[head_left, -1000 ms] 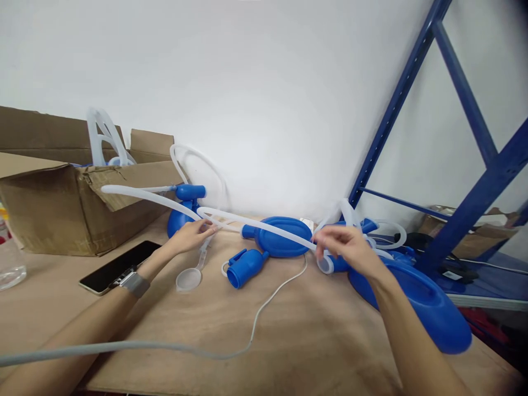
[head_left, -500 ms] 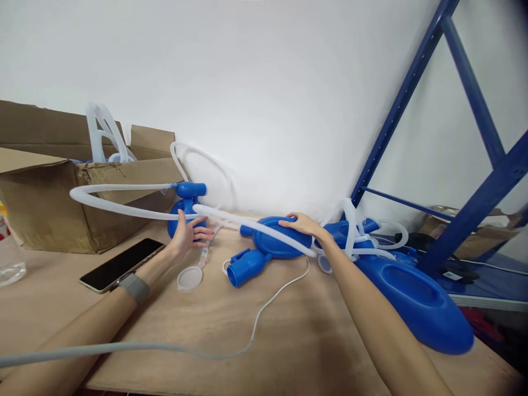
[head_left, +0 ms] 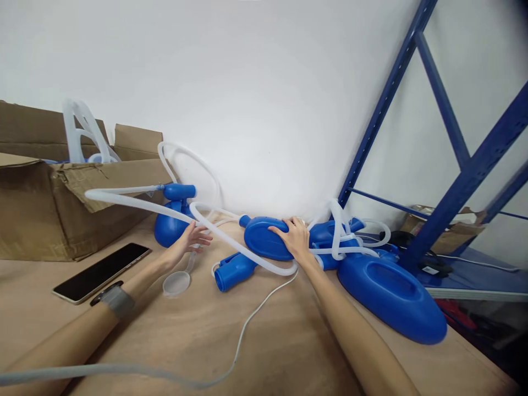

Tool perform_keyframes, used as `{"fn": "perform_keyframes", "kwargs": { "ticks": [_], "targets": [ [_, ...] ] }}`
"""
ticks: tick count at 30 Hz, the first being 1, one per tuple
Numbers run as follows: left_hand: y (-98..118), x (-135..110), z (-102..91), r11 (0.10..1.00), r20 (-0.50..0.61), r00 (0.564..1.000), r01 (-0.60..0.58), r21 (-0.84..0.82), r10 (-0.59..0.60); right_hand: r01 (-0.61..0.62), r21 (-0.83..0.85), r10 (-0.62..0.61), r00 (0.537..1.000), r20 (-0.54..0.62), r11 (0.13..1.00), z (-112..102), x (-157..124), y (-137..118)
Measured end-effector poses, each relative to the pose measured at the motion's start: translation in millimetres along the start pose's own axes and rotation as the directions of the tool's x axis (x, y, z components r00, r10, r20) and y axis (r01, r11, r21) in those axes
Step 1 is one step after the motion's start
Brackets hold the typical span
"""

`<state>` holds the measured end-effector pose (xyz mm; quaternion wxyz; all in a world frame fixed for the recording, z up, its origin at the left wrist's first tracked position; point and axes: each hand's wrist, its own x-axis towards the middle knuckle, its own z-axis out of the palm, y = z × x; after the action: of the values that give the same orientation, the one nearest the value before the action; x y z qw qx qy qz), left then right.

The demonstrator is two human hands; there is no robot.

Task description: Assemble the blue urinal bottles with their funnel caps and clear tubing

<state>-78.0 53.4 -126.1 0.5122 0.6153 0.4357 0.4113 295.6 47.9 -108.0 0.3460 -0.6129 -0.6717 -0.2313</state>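
My right hand (head_left: 295, 239) grips the right end of a blue plastic bottle (head_left: 266, 237), thumb across its face and fingers over its top edge. A white hose (head_left: 231, 239) loops in front of this bottle and runs left. My left hand (head_left: 190, 242) is open, fingers stretched out beside the hose; whether it touches the hose I cannot tell. Behind it stands another blue bottle (head_left: 167, 226) with a blue cylindrical head (head_left: 179, 191). A blue open-ended funnel piece (head_left: 235, 271) lies below the gripped bottle. Near my left wrist lies a clear round cap (head_left: 176, 283).
At left, an open cardboard box (head_left: 25, 209) holds more white tubing (head_left: 84, 132). A phone (head_left: 101, 273) lies before it. More blue bottles, including a large one (head_left: 391, 297), and tangled hoses (head_left: 338, 231) sit right, beside a blue metal rack (head_left: 441, 198). A thin cable (head_left: 243, 335) crosses the table.
The view has shifted slightly right. My right hand has taken a fuller hold on the bottle's end. The hose loop now hangs lower in front of the bottle. My left hand stays open.
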Motion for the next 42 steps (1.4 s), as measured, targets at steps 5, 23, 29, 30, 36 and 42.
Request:
{"fn": "perform_keyframes", "kwargs": {
  "ticks": [5, 23, 29, 30, 36, 42],
  "targets": [
    [-8, -7, 11.6, 0.988, 0.016, 1.0, -0.006, 0.157, 0.003, 0.064, -0.013, -0.064, 0.997, -0.033, 0.998, 15, 6, 5],
    [-21, -7, 13.4, 0.796, 0.092, 0.957, -0.282, 0.536, 0.277, -0.014, 0.404, -0.004, 0.999, 0.043, 0.915, 4, -15, -5],
    [-5, -23, 17.5, 0.432, 0.104, 0.888, -0.317, 0.844, 0.449, -0.239, 0.557, 0.071, 0.949, 0.306, 0.795, 31, 22, -5],
    [1, -26, 19.6, 0.375, 0.081, 0.869, -0.292, 0.88, 0.488, -0.23, 0.571, 0.058, 0.951, 0.304, 0.788, 34, 20, -7],
    [46, 0, 54.9, 0.069, 0.224, 0.679, -0.376, 0.924, 0.699, -0.138, 0.622, -0.01, 0.973, 0.229, 0.77, 30, -4, -17],
    [75, 84, 86.3, -0.138, 0.499, 0.734, -0.496, 0.857, 0.46, -0.08, 0.632, -0.049, 0.982, 0.183, 0.771, 19, -17, -10]
  ]
}}
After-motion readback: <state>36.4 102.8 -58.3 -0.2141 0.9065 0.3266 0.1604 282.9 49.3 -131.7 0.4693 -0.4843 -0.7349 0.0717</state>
